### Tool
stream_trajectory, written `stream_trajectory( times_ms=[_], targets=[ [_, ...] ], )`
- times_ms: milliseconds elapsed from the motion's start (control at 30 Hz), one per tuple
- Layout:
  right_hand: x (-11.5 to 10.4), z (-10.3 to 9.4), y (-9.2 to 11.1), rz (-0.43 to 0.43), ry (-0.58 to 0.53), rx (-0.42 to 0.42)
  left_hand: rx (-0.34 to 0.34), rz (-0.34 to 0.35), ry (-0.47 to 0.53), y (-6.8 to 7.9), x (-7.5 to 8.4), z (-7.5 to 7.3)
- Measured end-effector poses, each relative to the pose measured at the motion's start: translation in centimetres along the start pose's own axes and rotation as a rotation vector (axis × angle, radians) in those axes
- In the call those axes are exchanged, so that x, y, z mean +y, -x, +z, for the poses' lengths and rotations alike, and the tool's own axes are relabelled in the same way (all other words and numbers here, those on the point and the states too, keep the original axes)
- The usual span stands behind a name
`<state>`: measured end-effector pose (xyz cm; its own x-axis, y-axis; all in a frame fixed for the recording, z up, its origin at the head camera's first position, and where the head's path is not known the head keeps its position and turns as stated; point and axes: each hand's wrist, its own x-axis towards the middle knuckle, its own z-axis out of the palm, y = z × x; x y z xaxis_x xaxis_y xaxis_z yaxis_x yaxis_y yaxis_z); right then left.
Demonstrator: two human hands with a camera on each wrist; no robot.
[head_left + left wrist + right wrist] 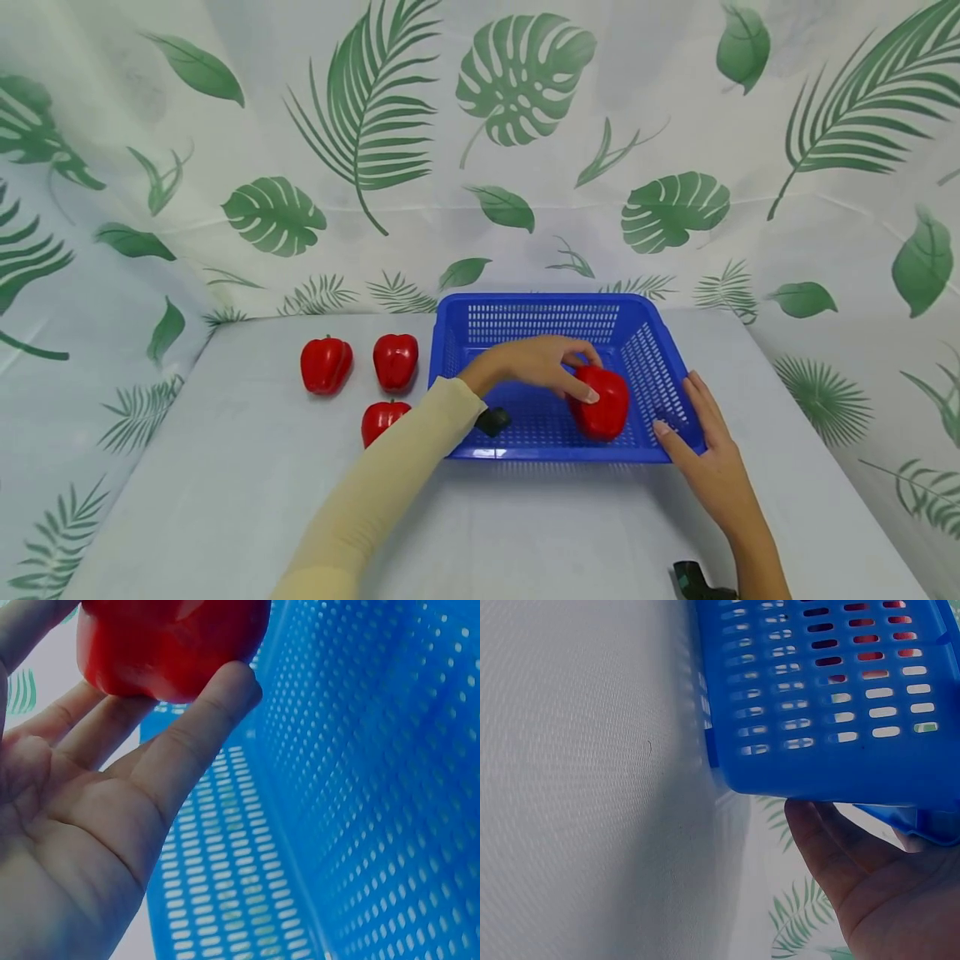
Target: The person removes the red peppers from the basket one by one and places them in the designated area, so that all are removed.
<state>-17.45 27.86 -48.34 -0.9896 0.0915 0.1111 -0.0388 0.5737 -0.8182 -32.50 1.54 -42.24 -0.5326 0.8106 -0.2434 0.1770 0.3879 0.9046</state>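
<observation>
Inside the blue plastic basket, my left hand holds a red bell pepper between thumb and fingers. Seen from the left wrist, the glossy pepper sits at the fingertips, close to the perforated basket wall. My right hand grips the basket's front right corner, thumb over the rim and fingers along the outer side. In the right wrist view, the fingers of the right hand lie against the corner, and red shows through the slots of the basket.
Left of the basket, three more red bell peppers lie on the white table: one at the far left, one nearer the basket, and one partly behind the left sleeve. A leaf-patterned curtain hangs behind the table.
</observation>
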Motion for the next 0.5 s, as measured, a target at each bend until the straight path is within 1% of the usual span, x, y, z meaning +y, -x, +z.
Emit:
stream_trajectory(
  times_ms=[133, 267, 400, 500],
  targets=[
    [0.0, 0.0, 0.1, -0.003, -0.001, 0.002, 0.002, 0.009, 0.027, 0.9, 0.2, -0.6],
    [-0.1, -0.1, 0.1, -0.008, 0.001, 0.004, 0.026, 0.006, 0.031, 1.8, 0.3, -1.4],
    [-0.1, -0.1, 0.1, -0.011, -0.006, 0.002, 0.050, -0.005, 0.019, 2.9, 0.3, -2.1],
    [-0.1, 0.0, 0.0, -0.015, -0.009, -0.001, 0.068, -0.003, -0.018, 3.8, 0.1, -2.6]
  ],
)
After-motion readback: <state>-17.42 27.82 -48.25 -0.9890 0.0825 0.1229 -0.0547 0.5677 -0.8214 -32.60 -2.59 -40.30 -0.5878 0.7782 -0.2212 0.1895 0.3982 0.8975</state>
